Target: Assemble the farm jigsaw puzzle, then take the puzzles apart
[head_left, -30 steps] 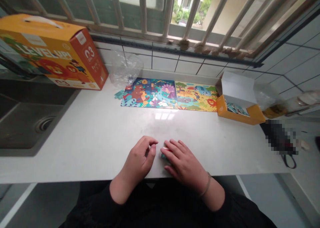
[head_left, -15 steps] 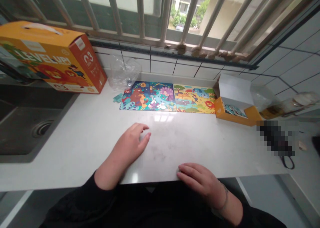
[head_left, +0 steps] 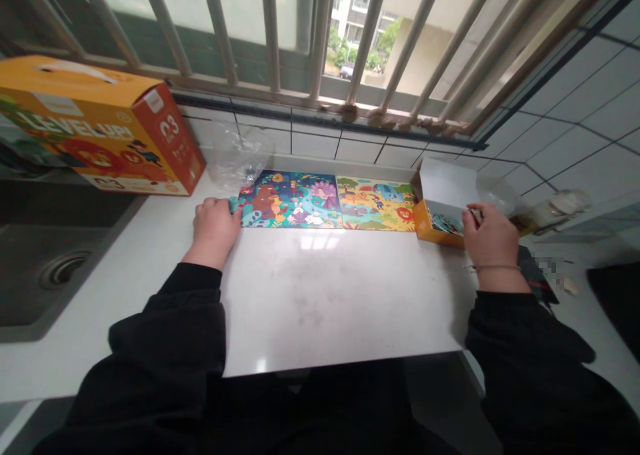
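Observation:
My left hand (head_left: 216,227) is by the left edge of the dark blue animal picture puzzle (head_left: 290,202), its fingers curled down on the counter. It largely covers a small teal piece (head_left: 233,204); what lies under the fingers is hidden. At the far right, my right hand (head_left: 495,236) grips the right end of an open orange box (head_left: 433,227), thumb and forefinger at its rim. Teal and white puzzle pieces (head_left: 447,223) lie inside this box, and its white lid (head_left: 447,180) stands raised behind. A yellow animal picture puzzle (head_left: 377,203) adjoins the blue one.
A large orange carton (head_left: 113,132) with a handle stands at the left beside the sink (head_left: 30,268). Crumpled clear plastic (head_left: 235,155) lies behind my left hand. A glass jar (head_left: 563,205) and a dark, partly blurred item (head_left: 543,272) are at the right. Window bars run behind the white counter (head_left: 320,295).
Both hands have moved forward and apart: the left to the teal piece by the blue puzzle, the right onto the orange box's right end. The view has shifted slightly.

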`<state>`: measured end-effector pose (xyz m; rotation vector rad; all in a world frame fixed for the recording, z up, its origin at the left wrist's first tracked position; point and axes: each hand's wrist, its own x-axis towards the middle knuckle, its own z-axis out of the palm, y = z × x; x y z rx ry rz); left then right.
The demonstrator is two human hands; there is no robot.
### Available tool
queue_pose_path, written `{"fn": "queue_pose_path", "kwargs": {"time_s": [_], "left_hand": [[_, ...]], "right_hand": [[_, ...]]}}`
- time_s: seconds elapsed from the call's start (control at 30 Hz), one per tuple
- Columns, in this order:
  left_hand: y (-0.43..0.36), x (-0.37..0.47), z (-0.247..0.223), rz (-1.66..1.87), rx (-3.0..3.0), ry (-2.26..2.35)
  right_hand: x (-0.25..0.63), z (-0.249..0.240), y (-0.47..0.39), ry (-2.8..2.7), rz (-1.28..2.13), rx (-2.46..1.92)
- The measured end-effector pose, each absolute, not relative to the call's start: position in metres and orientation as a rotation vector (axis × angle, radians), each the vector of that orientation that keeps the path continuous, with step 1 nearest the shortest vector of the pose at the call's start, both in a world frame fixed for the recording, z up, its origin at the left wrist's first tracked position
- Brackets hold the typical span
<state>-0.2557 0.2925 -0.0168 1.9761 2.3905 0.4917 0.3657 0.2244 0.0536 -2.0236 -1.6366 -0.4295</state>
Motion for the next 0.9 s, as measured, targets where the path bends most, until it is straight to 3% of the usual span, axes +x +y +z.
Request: {"fn": "queue_pose_path", "kwargs": {"time_s": [0.13,0.27,0.33,0.57,0.7,0.8,0.9], "left_hand": [[0.294,-0.265,-0.018,0.662,1.855,2.367],[0.288,-0.26,-0.011,0.992,1.994,2.147],[0.279,-0.244,-0.005,1.11,2.149,1.939],[0.219,-0.13,0.003,1.324,2.328,0.933],[0.192,-0.086,-0.002,1.282,2.28,0.647],[0.195,-0.084,-0.01,1.195,2.31,0.678],[0.212,-0.097,-0.022,1.103,2.346,0.868]], "right_hand": [[0.374,0.048,0.25,-1.669,-0.36,-2.098],[0.322,0.027,0.224,-1.615,-0.535,-1.789],[0.277,0.015,0.199,-1.656,-0.466,-1.596],[0.138,-0.001,0.157,-1.533,0.721,-1.401],[0.125,-0.002,0.163,-1.377,1.073,-1.343],[0.158,-0.001,0.175,-1.35,0.916,-1.468],[0.226,0.007,0.198,-1.232,0.407,-1.688]]}}
